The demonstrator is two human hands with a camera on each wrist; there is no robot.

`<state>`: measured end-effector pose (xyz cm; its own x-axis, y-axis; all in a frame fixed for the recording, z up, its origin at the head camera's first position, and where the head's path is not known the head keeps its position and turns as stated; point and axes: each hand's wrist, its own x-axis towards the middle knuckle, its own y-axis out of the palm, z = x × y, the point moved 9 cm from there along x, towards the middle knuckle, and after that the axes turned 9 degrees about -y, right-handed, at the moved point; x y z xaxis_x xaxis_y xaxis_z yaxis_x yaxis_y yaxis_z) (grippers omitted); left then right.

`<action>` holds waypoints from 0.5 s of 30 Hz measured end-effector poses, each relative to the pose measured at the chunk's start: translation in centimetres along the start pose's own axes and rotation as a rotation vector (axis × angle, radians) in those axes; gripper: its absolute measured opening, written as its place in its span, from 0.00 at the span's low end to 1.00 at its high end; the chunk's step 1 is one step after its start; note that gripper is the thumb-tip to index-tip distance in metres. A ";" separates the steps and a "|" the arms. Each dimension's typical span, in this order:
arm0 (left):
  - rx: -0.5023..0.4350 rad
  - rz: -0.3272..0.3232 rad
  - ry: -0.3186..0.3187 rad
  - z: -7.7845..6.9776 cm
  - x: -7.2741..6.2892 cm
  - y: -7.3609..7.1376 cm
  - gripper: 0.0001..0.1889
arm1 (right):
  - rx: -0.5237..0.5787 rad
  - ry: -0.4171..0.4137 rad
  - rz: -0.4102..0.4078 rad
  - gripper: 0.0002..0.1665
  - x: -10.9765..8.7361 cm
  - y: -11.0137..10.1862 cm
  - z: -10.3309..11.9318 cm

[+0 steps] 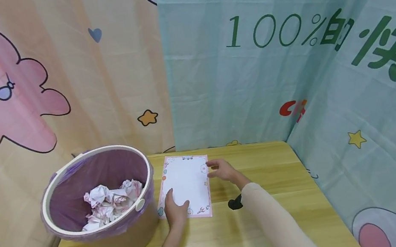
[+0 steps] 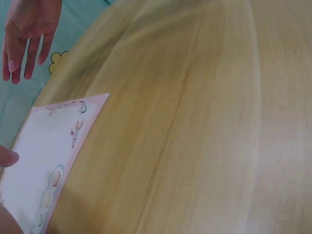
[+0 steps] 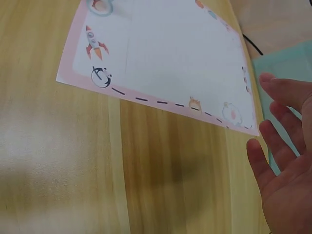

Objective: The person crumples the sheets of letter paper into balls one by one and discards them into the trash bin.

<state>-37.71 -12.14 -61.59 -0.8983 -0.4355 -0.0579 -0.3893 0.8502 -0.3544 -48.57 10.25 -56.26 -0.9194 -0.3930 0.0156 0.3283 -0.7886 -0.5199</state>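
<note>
A white sheet of paper (image 1: 187, 181) with a pink border and small printed drawings is at the back of the wooden table. My left hand (image 1: 176, 214) rests at its near left part, thumb and fingers spread; in the left wrist view only a bit of that hand, with the thumb (image 2: 7, 157), shows over the paper (image 2: 39, 141). Beside the sheet's upper right edge is my right hand (image 1: 225, 170). The right wrist view has this hand (image 3: 290, 161) with loosely bent, parted fingers, a small gap from the sheet's corner and nothing in its grasp.
Left of the sheet stands a bin (image 1: 123, 241) with a white rim and purple liner, holding several crumpled papers (image 1: 111, 202). The wooden table (image 1: 266, 164) extends to the right. Printed curtains (image 1: 219, 107) hang behind and along the sides.
</note>
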 end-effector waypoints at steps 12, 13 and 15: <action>0.257 0.002 -0.004 1.7 -0.5 0.4 0.53 | -0.100 0.098 0.056 0.38 -0.6 2.2 -3.2; 0.268 -0.001 0.004 1.7 -0.5 0.3 0.52 | -0.128 0.108 0.059 0.40 -0.7 2.3 -3.6; 0.296 0.005 0.004 1.8 -0.6 0.4 0.51 | -0.192 0.116 0.074 0.42 -1.1 2.7 -4.1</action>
<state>-36.92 -12.09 -63.35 -0.9011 -0.4298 -0.0571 -0.3088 0.7288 -0.6111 -47.58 10.42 -61.17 -0.9166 -0.3812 -0.1210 0.3590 -0.6510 -0.6688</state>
